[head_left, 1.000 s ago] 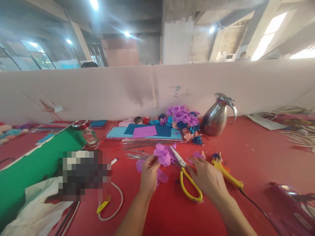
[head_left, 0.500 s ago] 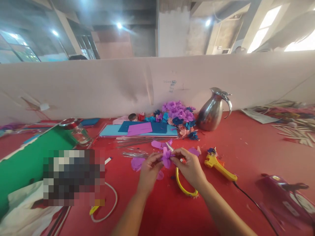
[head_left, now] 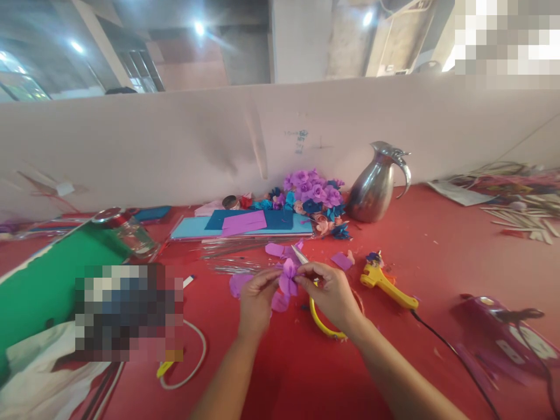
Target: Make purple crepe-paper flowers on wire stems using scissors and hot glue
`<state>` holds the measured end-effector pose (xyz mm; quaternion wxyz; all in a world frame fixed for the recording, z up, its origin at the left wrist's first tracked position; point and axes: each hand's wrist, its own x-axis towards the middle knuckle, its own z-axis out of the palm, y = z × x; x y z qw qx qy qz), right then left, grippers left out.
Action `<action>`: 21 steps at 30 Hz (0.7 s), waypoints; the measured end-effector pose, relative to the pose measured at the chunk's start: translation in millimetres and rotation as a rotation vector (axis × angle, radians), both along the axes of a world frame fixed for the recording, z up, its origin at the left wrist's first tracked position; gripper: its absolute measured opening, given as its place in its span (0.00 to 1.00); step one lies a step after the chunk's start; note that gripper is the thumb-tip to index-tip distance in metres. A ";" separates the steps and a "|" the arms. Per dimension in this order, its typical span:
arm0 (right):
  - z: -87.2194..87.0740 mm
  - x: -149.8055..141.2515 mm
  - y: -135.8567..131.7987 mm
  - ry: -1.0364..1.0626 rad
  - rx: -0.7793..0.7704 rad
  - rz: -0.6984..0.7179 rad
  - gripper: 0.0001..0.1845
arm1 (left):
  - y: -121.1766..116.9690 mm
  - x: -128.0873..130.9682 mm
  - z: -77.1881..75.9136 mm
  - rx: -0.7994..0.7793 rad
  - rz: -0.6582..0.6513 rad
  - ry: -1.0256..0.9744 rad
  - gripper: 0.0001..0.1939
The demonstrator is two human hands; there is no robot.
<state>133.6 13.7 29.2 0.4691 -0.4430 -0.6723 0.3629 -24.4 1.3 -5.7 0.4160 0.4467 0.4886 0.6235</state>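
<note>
Between both hands is a purple paper flower, its petals spread. My left hand pinches it from the left side. With closed fingertips, my right hand grips its right side. Under and behind my right hand lie scissors with yellow handles, their blades pointing up and left. Loose purple paper petals lie on the red table around my hands. Further right rests a yellow glue gun with a black cord.
Behind my hands, coloured paper sheets lie near a heap of finished paper flowers. A steel jug stands at the back. Thin wires, a tilted glass jar and a white cable are to the left; a purple device is right.
The camera view has tilted down and shifted slightly, so everything sits a little differently in the picture. Both hands still hold the flower, which has turned a little and shows its petals more openly.
</note>
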 end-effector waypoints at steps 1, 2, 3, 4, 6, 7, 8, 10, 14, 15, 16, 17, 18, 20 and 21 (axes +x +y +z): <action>-0.1 -0.2 -0.1 -0.006 0.004 -0.003 0.05 | 0.2 0.1 -0.6 -0.020 -0.012 -0.032 0.06; -0.2 -0.2 -0.1 -0.008 0.010 -0.009 0.05 | 0.6 0.3 -1.0 -0.042 -0.028 -0.069 0.07; -0.2 -0.1 0.1 -0.004 0.018 -0.021 0.05 | 1.0 0.8 -1.2 -0.062 -0.047 -0.109 0.08; -0.2 0.1 0.2 0.000 0.031 -0.035 0.05 | 1.4 1.5 -1.2 -0.080 -0.071 -0.153 0.09; 0.0 0.3 0.4 -0.002 0.058 -0.057 0.06 | 2.6 3.1 -0.6 -0.102 -0.126 -0.244 0.10; 0.1 0.3 0.3 -0.008 0.068 -0.054 0.06 | 3.3 3.9 -0.1 -0.108 -0.155 -0.296 0.10; 0.1 0.2 0.1 -0.011 0.077 -0.041 0.06 | 4.1 4.6 0.4 -0.109 -0.179 -0.354 0.10; -0.4 -0.1 -0.4 0.013 0.088 -0.006 0.06 | 5.9 5.2 1.4 -0.118 -0.196 -0.485 0.10; -4.5 -1.1 -1.8 0.102 0.067 -0.029 0.08 | 9.0 3.4 3.4 -0.180 -0.149 -0.754 0.11; -6.0 -1.7 -2.4 0.104 0.040 0.009 0.11 | 9.2 2.6 4.2 -0.204 -0.150 -0.801 0.11; -7.5 -2.6 -3.2 0.095 0.005 0.080 0.16 | 9.1 1.8 5.1 -0.224 -0.159 -0.837 0.12; -8.8 -3.7 -4.1 0.072 -0.032 0.170 0.21 | 8.8 0.9 6.2 -0.237 -0.172 -0.864 0.12; -9.9 -4.9 -5.0 0.034 -0.064 0.255 0.25 | 8.4 -0.1 7.3 -0.242 -0.185 -0.885 0.12; -11.0 -7.0 -6.1 -0.063 -0.088 0.322 0.19 | 7.5 -2.9 9.5 -0.235 -0.209 -0.916 0.13; -11.1 -7.5 -6.1 -0.108 -0.082 0.310 0.11 | 7.2 -4.9 10.3 -0.227 -0.218 -0.928 0.14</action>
